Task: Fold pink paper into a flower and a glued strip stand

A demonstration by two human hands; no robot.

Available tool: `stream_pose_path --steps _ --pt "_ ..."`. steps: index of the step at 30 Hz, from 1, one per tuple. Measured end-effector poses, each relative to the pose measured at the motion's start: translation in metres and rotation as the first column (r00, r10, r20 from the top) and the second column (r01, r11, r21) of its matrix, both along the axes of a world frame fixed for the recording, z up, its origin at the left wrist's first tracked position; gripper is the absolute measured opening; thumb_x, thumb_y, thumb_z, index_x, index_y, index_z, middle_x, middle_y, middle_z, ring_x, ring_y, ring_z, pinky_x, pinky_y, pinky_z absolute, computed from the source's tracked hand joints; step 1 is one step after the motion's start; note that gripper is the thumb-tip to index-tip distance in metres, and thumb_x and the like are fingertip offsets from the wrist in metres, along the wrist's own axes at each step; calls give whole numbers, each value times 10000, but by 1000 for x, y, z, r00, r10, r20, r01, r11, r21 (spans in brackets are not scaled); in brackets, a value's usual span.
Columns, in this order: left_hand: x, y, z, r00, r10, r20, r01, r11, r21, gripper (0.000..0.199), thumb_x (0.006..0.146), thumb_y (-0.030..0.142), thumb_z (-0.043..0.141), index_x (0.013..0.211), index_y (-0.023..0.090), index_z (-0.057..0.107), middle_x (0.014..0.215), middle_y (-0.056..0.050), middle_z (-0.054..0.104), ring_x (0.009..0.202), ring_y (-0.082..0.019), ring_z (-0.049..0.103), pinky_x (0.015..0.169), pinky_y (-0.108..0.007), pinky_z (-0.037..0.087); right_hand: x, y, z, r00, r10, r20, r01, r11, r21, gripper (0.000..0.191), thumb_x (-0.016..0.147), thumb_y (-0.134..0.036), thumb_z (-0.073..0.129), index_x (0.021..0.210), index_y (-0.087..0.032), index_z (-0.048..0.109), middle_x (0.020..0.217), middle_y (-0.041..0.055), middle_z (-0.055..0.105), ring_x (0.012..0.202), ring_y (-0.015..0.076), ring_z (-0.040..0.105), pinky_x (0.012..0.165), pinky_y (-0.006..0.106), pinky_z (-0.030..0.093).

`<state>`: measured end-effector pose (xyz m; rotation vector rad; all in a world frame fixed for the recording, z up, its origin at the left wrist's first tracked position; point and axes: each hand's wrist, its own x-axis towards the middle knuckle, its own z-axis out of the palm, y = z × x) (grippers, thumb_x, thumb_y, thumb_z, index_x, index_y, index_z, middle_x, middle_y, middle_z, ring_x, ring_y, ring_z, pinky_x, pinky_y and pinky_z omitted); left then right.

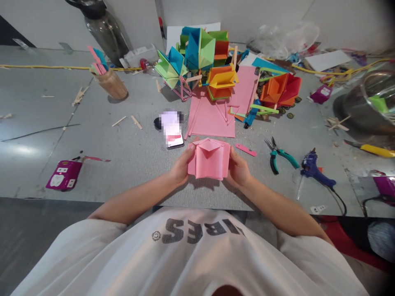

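Observation:
A folded pink paper box (210,162) is held up between both hands, close to the table's front edge. My left hand (182,166) grips its left side, and my right hand (239,168) grips the right side. Part of the fingers on each side is hidden behind the paper. Pink paper sheets (210,123) lie just beyond the box. A phone (173,129) with a lit screen is to the left of them, and a small pink cutter (246,149) lies right of the box.
Several colourful folded paper boxes (199,49) stand at the back, with an orange and red one (280,90) on the right. Pliers (281,156), a blue glue gun (316,168) and a yellow knife (373,149) lie rightward. A wooden cup (111,85) and dark bottle (105,33) stand left.

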<state>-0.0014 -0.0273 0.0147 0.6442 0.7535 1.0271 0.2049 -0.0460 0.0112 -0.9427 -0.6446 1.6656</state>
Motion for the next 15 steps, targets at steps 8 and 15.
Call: stream_pose_path --steps 8,15 --pt "3 3 3 999 -42 21 40 998 55 734 918 933 773 1273 291 771 1429 -92 798 1449 -368 709 1125 -471 620 11 14 4 996 52 77 -55 998 41 453 838 -652 907 1096 -300 784 1119 63 863 1049 341 814 987 579 702" --pt "-1 8 -9 999 -15 -31 16 1000 8 792 976 922 685 1549 375 670 1750 -55 607 1552 -323 644 1097 -423 615 70 49 24 964 -50 262 5 986 169 539 790 -721 889 1098 -287 805 1055 79 856 989 352 806 930 592 693"
